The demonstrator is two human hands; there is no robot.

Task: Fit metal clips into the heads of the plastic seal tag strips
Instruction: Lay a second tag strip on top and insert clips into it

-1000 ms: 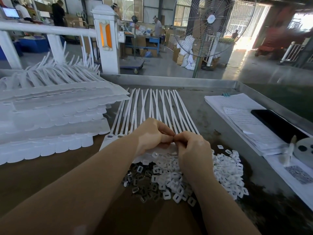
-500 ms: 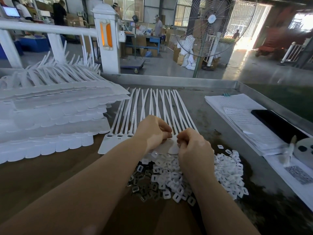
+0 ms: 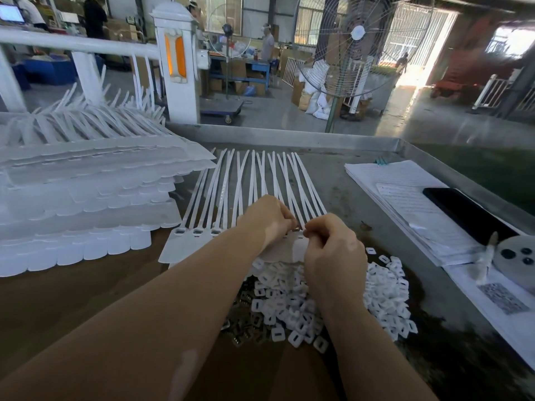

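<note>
Fingers of the left hand [image 3: 267, 218] are curling tightly, tips pinching together at the head row of the seal tag strip sheet [image 3: 231, 198]; a small dark piece, seemingly a metal clip, is showing at the fingertips, though it is too small to confirm. Fingers of the right hand [image 3: 330, 250] are likewise curling in, thumb and forefinger pinching the strip's head edge just beside the left fingertips. Both hands are meeting over the same head, toward the right end of the row.

The sheet is lying flat on the table [image 3: 341, 180], tails fanning away from the person, flag ends toward the person and partly hidden under the wrists. The three heads visible at the left end [image 3: 197, 233] are showing dark fills in their slots, so in my judgement they are already carrying clips; heads beneath the hands are hidden, and the count is not determinable. This sheet appears to be nearing completion.

Directly below the hands, a pile of white plastic caps [image 3: 385, 287] is lying beside a smaller heap of dark metal clips [image 3: 246, 322], the two heaps touching. At the left, a tall stack of strip sheets [image 3: 81, 198] is sitting; whether these are finished or awaiting clips cannot be told. Papers [image 3: 405, 198] and a black phone [image 3: 463, 212] are resting at the right.
</note>
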